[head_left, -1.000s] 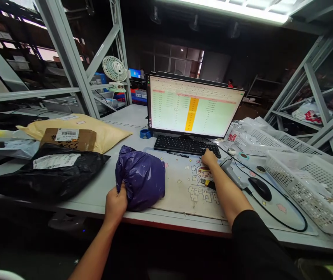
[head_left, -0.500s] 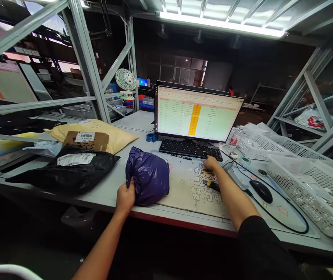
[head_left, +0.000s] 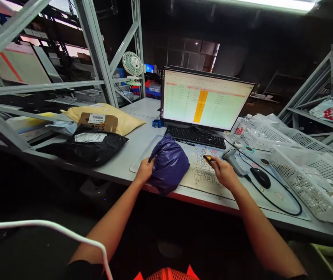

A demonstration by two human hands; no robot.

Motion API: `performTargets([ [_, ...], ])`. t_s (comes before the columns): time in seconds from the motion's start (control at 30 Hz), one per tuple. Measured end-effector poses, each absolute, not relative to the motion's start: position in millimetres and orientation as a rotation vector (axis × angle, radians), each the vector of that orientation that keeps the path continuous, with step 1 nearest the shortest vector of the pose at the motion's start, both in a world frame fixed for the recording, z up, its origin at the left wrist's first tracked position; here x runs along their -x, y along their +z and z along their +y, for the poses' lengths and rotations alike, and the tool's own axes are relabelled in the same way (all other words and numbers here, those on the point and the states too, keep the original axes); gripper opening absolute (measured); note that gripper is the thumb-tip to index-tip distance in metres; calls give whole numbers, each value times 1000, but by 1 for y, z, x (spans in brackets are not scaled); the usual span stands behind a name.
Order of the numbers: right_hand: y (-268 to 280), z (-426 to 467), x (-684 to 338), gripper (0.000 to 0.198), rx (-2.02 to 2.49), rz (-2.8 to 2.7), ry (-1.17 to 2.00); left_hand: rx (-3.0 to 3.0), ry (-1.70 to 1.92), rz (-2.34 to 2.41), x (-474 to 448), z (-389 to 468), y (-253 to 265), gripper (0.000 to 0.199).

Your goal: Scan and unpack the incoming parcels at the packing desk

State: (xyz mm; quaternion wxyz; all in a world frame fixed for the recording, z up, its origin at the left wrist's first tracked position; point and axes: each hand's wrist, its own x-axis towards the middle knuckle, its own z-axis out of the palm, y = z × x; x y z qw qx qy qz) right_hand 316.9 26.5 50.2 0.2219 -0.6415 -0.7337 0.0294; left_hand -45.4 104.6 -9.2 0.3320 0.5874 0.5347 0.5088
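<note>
My left hand (head_left: 144,171) grips the left edge of a purple plastic mailer bag (head_left: 170,165), bulging and crumpled, at the front of the desk. My right hand (head_left: 223,171) is closed around a black and yellow utility knife (head_left: 207,159), held above the desk mat to the right of the bag. Whether its blade is out is too small to tell. Just right of that hand lies a grey barcode scanner (head_left: 235,163) with its cable.
Behind the mat stand a keyboard (head_left: 197,136) and a monitor (head_left: 204,99). On the left lie a black parcel (head_left: 96,149), a brown box (head_left: 109,123) and a yellow padded envelope (head_left: 131,124). To the right are a mouse (head_left: 260,177) and white plastic baskets (head_left: 297,175).
My right hand has come back from the keyboard edge and taken up the utility knife from the mat. The purple bag, still in my left hand, is tilted. The view has shifted.
</note>
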Motion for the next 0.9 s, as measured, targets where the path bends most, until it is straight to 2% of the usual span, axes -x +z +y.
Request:
performTargets([
  [0.13, 104, 12, -234, 40, 1310, -2481, 77, -1588, 1337, 1376, 46, 105, -16, 52],
  [0.27, 119, 20, -195, 44, 1358, -2723, 15, -1620, 1305, 1355, 53, 103, -17, 52],
  [0.47, 87, 66, -277, 41, 1966, -2487, -97, -1687, 1187, 1341, 45, 106, -12, 56],
  [0.63, 38, 64, -339, 43, 2216, -2236, -37, -1724, 1121, 1513, 40, 102, -6, 39],
  [0.7, 26, 58, -343, 45, 2229, -2137, -38, -1747, 1159, 1588, 41, 101, 5, 49],
  [0.8, 24, 50, -320, 44, 1986, -2067, -35, -1866, 1208, 1535, 36, 102, 30, 45],
  [0.9, 32, 43, -268, 40, 1490, -2130, 32, -2147, 1047, 1337, 20, 107, 48, 46],
])
